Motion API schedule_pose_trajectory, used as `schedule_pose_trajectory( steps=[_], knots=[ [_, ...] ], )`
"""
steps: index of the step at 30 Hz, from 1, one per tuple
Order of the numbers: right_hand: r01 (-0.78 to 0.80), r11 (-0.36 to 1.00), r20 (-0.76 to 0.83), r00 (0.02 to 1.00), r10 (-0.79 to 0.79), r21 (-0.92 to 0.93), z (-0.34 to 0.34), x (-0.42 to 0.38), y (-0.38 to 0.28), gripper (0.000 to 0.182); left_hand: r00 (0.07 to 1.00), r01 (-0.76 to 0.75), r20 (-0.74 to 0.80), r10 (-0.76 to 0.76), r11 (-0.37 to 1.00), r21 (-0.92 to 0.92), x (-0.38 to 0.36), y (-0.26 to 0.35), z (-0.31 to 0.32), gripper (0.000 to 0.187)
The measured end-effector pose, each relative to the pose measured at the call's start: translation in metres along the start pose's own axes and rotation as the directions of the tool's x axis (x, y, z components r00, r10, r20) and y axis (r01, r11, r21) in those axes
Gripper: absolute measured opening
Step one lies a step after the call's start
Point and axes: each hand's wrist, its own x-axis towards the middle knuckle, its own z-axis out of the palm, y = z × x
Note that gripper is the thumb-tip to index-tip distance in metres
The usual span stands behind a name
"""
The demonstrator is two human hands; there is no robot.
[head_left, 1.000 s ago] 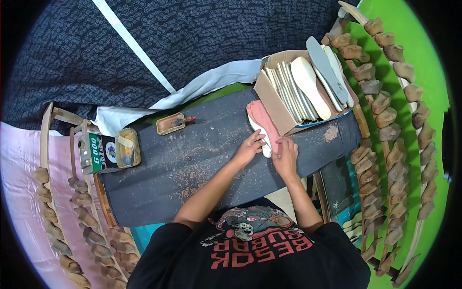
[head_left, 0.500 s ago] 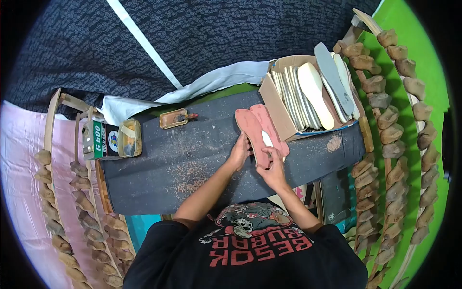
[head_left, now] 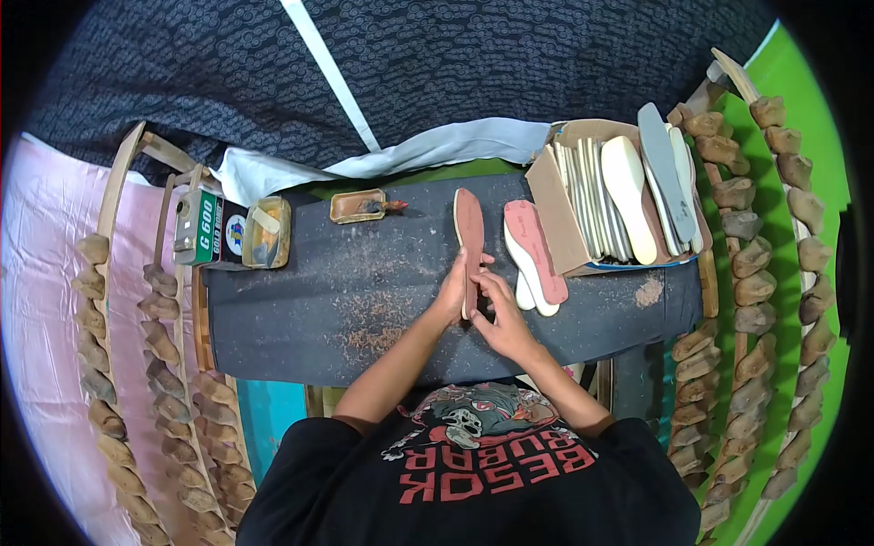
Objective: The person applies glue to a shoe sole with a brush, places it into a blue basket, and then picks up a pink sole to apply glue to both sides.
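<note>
A reddish-pink shoe insole point(head_left: 470, 218) with a pale edge is held upright over the table, its long axis pointing away from me. My left hand point(head_left: 452, 293) grips it from the left side, fingers wrapped behind. At its lower right edge, the thumb and fingers of my right hand point(head_left: 503, 320) are closed on it. Just to the right lies a small stack of insoles point(head_left: 535, 246), pink on top with white ones showing underneath. Parts of the held insole are hidden by my fingers.
A cardboard box point(head_left: 557, 216) packed with white and grey insoles stands at the right. On the left are a glue can point(head_left: 198, 232) and a cut-open container point(head_left: 270, 238). A small tray with a brush point(head_left: 360, 207) lies behind. Shavings point(head_left: 378, 328) litter the dark table. Racks of wooden pieces point(head_left: 752, 258) flank both sides.
The held insole has moved left, away from the other pink insole, which now rests with the white ones beside the box. Both hands moved with it. The camera view has shifted slightly.
</note>
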Motion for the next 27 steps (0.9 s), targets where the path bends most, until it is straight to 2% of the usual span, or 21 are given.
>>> schedule_pose_trajectory(
  steps=[1,2,4,5,7,8,9,11,12,13,15,16,17,19,21,23,25,27],
  knots=[
    [0.052,0.997,-0.017,0.998,-0.053,-0.057,0.003,0.001,0.002,0.057,0.999,-0.034,-0.009,0.033,0.998,-0.059,-0.003,0.003,0.000,0.064],
    [0.057,0.997,-0.006,0.998,-0.057,-0.057,0.005,0.003,0.005,0.057,0.998,-0.048,-0.050,0.049,0.999,0.008,-0.008,0.006,0.000,0.064],
    [0.014,1.000,0.013,1.000,-0.014,-0.007,0.006,0.007,0.011,0.052,0.998,-0.017,-0.062,0.018,1.000,0.015,-0.014,0.003,-0.011,0.066],
    [0.013,1.000,-0.069,0.998,-0.012,0.013,0.011,0.011,0.015,0.048,0.998,0.021,-0.066,-0.019,0.999,0.028,-0.018,0.000,-0.017,0.067],
    [-0.125,0.970,-0.189,0.968,0.165,0.208,0.016,0.021,0.025,0.047,0.999,0.007,-0.054,-0.006,1.000,0.020,-0.025,-0.015,-0.039,0.067],
    [-0.217,0.949,-0.247,0.930,0.272,0.227,0.018,0.027,0.030,0.049,0.998,0.061,0.023,-0.059,0.997,-0.057,-0.035,-0.011,-0.042,0.066],
    [-0.164,0.976,-0.301,0.932,0.201,0.143,0.020,0.035,0.042,0.053,0.989,0.119,0.106,-0.106,0.985,-0.129,-0.045,-0.006,-0.042,0.065],
    [-0.302,0.828,-0.170,0.890,0.422,0.473,0.013,0.052,0.011,0.055,0.983,0.114,0.159,-0.091,0.983,-0.144,-0.062,0.002,-0.037,0.066],
    [-0.300,0.780,-0.148,0.884,0.444,0.550,0.016,0.057,0.009,0.057,0.979,0.112,0.190,-0.078,0.978,-0.175,-0.071,0.009,-0.032,0.069],
    [-0.298,0.782,-0.140,0.889,0.437,0.547,0.017,0.060,0.007,0.057,0.973,0.110,0.220,-0.063,0.972,-0.206,-0.079,0.013,-0.029,0.071],
    [-0.362,0.805,0.076,0.925,0.371,0.470,0.021,0.065,0.000,0.055,0.982,0.088,0.185,-0.041,0.963,-0.255,-0.085,0.011,-0.040,0.077],
    [-0.267,0.848,0.057,0.961,0.271,0.457,0.033,0.067,0.002,0.049,0.971,0.084,0.241,-0.011,0.951,-0.297,-0.083,0.006,-0.053,0.080],
    [-0.266,0.851,0.067,0.962,0.265,0.452,0.043,0.068,0.003,0.049,0.955,0.083,0.295,0.022,0.937,-0.338,-0.082,0.001,-0.067,0.082],
    [-0.280,0.911,0.059,0.959,0.276,0.302,0.058,0.073,-0.006,0.043,0.964,0.053,0.264,0.035,0.946,-0.321,-0.087,0.004,-0.078,0.085],
    [-0.284,0.920,0.076,0.959,0.273,0.270,0.070,0.084,-0.006,0.039,0.972,0.028,0.232,0.044,0.954,-0.300,-0.095,0.012,-0.087,0.087],
    [-0.343,0.865,0.062,0.937,0.345,0.367,0.087,0.102,0.016,0.041,0.989,-0.034,0.122,0.078,0.945,-0.325,-0.105,0.025,-0.088,0.089],
    [-0.316,0.881,0.046,0.946,0.321,0.352,0.099,0.121,0.022,0.048,0.988,-0.059,0.115,0.105,0.936,-0.347,-0.113,0.031,-0.100,0.084],
    [-0.424,0.836,0.072,0.901,0.427,0.348,0.110,0.145,0.020,0.057,0.989,-0.087,0.077,0.129,0.908,-0.409,-0.120,0.038,-0.109,0.079]
  ],
)
